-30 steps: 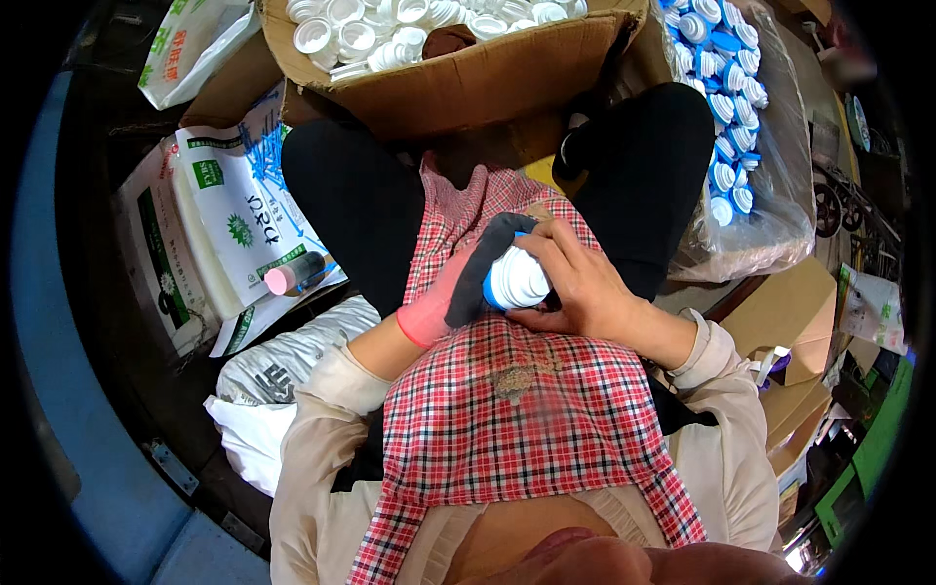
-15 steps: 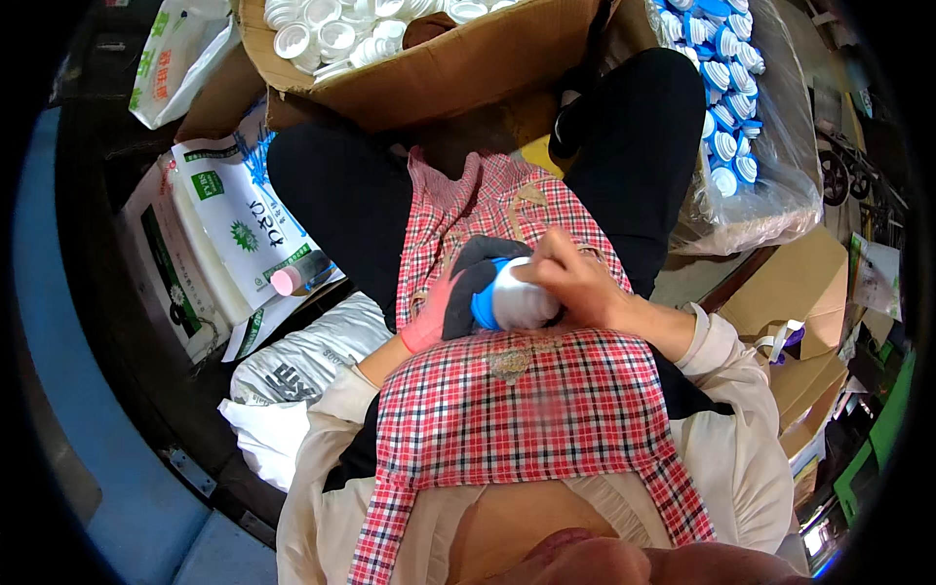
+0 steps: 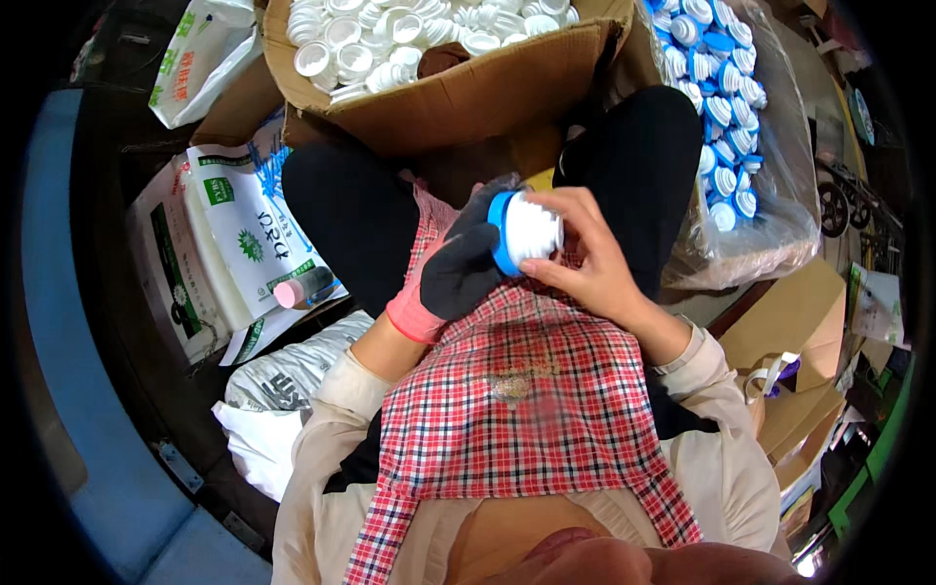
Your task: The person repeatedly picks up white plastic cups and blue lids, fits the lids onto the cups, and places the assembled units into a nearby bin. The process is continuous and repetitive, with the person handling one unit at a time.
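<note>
Over my lap, both hands are around a blue-and-white plastic cap [image 3: 534, 232]. It lies tilted on its side, its blue rim to the left and its white stepped part to the right. My left hand [image 3: 462, 271], in a black-and-pink work glove, is closed on the blue rim. The bare fingers of my right hand [image 3: 592, 255] grip the white part, thumb on the near side and fingers over the far side. Beneath them hangs a red checked apron [image 3: 517, 419], with a worn, discoloured patch on it.
Ahead stands a cardboard box [image 3: 468, 102] of white stepped plastic pieces [image 3: 395, 34]. To its right, a plastic-lined box [image 3: 770, 255] holds similar blue-and-white caps [image 3: 726, 136]. Printed sacks [image 3: 219, 219] and a pink-capped marker [image 3: 304, 288] lie left; an opened carton [image 3: 790, 322] sits right.
Both hands have moved up and away from my body with the cap. My right fingers, bunched over its white end before, are now spread around its side. The view has shifted slightly.
</note>
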`<state>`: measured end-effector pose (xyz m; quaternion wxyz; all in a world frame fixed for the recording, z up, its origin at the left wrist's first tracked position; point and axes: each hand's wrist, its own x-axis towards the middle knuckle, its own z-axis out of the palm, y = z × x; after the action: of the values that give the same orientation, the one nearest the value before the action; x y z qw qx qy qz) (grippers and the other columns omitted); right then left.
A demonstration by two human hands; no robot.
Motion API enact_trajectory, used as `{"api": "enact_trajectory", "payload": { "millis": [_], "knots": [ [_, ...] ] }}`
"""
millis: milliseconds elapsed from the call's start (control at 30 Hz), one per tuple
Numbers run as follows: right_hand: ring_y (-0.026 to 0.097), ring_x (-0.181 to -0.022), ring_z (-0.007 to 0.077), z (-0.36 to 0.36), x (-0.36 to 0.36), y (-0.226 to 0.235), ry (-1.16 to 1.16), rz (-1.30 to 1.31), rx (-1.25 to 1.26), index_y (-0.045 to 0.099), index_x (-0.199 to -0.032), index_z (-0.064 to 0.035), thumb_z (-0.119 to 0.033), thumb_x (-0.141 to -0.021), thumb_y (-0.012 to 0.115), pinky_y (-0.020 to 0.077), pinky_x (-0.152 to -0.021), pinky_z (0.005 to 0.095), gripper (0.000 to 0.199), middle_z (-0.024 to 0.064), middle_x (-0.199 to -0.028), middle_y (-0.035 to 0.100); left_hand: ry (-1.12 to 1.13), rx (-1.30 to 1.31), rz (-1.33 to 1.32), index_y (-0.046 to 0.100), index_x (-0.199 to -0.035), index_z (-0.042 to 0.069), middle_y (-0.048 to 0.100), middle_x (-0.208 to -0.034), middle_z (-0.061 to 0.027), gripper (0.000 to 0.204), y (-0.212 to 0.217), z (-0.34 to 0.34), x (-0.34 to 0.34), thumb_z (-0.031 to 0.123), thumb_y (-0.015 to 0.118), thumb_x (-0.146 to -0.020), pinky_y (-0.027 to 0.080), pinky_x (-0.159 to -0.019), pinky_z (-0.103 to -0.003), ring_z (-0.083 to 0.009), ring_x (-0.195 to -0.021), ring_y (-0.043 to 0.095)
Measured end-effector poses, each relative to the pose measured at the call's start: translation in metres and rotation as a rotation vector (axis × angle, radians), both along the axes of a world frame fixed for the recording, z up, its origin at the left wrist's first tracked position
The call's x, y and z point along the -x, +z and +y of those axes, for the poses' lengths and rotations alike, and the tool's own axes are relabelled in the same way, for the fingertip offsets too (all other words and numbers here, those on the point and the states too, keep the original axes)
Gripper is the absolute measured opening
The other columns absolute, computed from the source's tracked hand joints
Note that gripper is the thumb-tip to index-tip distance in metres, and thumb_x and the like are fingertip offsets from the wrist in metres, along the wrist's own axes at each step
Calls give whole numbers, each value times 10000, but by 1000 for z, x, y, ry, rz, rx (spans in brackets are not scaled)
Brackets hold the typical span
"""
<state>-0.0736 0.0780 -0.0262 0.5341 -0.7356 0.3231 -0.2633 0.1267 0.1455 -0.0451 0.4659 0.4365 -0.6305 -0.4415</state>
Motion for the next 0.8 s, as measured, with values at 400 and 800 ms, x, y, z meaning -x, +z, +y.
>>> {"api": "enact_trajectory", "payload": {
  "millis": [400, 800],
  "knots": [
    [607, -949, 302, -28, -22, 22, -36, 68, 355, 492, -1289, -79, -189, -710, 798, 534, -714, 337, 663, 162, -1151, 487, 56, -710, 1008, 268, -1480, 93, 439, -1398, -110, 567, 26, -34, 1, 341, 451, -1004, 443, -1030, -354, -247, -1260, 490],
    [567, -1014, 277, -34, -12, 22, -46, -86, 343, 550, -1257, -86, -180, -656, 826, 514, -772, 332, 668, 137, -1141, 512, 90, -215, 309, 380, -1397, 27, 467, -1405, -124, 623, 18, -33, -4, 148, 677, -863, 385, -1080, -388, -263, -1250, 504]
  ]
}}
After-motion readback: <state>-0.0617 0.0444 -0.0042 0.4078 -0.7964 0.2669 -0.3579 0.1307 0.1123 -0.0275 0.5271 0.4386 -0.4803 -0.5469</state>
